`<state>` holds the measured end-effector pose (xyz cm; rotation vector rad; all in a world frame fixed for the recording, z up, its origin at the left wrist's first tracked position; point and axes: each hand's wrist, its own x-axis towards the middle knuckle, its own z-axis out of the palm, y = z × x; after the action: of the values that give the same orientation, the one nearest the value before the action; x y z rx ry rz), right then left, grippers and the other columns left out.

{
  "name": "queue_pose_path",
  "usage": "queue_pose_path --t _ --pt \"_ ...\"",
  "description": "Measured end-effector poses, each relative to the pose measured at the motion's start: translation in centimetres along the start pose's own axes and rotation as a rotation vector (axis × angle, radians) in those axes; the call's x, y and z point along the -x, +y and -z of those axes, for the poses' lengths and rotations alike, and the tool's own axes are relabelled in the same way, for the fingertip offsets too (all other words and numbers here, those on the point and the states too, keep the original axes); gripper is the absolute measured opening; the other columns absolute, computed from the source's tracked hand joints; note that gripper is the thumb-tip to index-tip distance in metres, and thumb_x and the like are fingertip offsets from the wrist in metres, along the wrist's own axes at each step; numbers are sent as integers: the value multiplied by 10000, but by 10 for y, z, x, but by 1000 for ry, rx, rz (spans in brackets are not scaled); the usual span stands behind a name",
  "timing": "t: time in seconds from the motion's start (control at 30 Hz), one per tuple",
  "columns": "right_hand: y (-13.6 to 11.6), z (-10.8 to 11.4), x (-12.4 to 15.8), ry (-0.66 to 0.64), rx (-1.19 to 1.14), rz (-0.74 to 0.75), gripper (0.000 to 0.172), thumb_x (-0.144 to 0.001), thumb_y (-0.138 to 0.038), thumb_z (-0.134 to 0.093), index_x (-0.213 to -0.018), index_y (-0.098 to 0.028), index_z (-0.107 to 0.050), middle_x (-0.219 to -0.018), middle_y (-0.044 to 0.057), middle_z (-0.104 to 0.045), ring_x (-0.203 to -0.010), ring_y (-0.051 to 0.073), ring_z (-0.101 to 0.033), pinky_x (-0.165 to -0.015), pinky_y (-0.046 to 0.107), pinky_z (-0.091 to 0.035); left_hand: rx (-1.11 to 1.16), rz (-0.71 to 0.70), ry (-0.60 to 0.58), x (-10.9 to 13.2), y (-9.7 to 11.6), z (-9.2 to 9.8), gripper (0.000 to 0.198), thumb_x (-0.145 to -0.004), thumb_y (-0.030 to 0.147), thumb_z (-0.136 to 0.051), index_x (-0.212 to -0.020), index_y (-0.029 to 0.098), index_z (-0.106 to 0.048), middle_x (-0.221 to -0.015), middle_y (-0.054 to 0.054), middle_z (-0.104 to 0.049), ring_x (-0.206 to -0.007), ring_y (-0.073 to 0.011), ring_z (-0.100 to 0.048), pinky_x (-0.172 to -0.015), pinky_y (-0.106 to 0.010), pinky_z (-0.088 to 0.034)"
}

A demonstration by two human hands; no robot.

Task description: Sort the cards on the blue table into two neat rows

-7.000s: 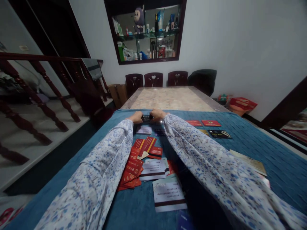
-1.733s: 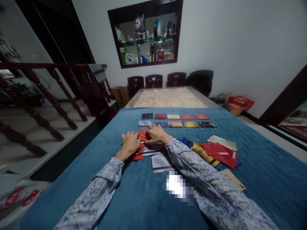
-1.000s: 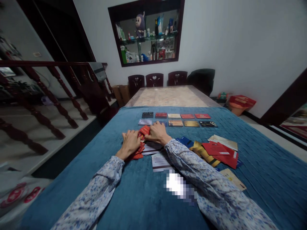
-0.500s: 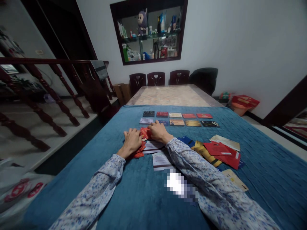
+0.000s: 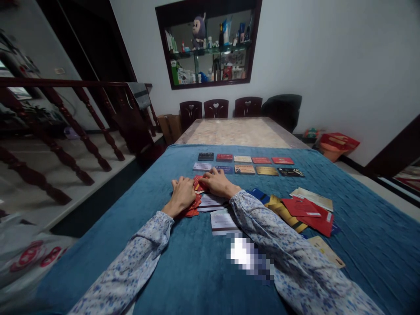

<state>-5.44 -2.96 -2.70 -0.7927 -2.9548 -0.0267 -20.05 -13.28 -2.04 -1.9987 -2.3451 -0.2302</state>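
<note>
My left hand (image 5: 183, 193) curls its fingers down over a loose pile of red cards (image 5: 193, 211) on the blue cloth. Facing it, my right hand (image 5: 219, 182) has its bent fingers on the upper red cards (image 5: 197, 183) between both hands. The fingertips are partly hidden. White cards with a dark stripe (image 5: 211, 202) lie below my right hand, and another striped white card (image 5: 224, 222) is closer to me. Just beyond the hands are two rows of cards, including a pale purple card (image 5: 202, 166) and an orange one (image 5: 244, 169).
Right of my right forearm spreads a mixed heap with blue cards (image 5: 257, 195), gold cards (image 5: 282, 213), red cards (image 5: 310, 212) and a cream card (image 5: 326, 251). A blue cloth (image 5: 108, 238) covers the near table. Several chairs (image 5: 216, 108) stand at the far end.
My right hand has shifted slightly left toward my left hand, over the red cards. The left hand stays on its pile. The whole view has moved a little.
</note>
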Motion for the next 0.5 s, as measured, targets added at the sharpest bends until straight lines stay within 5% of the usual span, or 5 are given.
queue_pose_path --t 0.5 --pt "4 1 3 -9 15 -14 546 -976 -172 -408 -1476 -314 -574 -1536 98 -538 -1330 364 -365 -1038 596 -347 16 11 -12 1 3 2 357 -923 70 -410 -1109 158 -703 -1210 -154 -727 -1182 -327 -571 -930 -474 -367"
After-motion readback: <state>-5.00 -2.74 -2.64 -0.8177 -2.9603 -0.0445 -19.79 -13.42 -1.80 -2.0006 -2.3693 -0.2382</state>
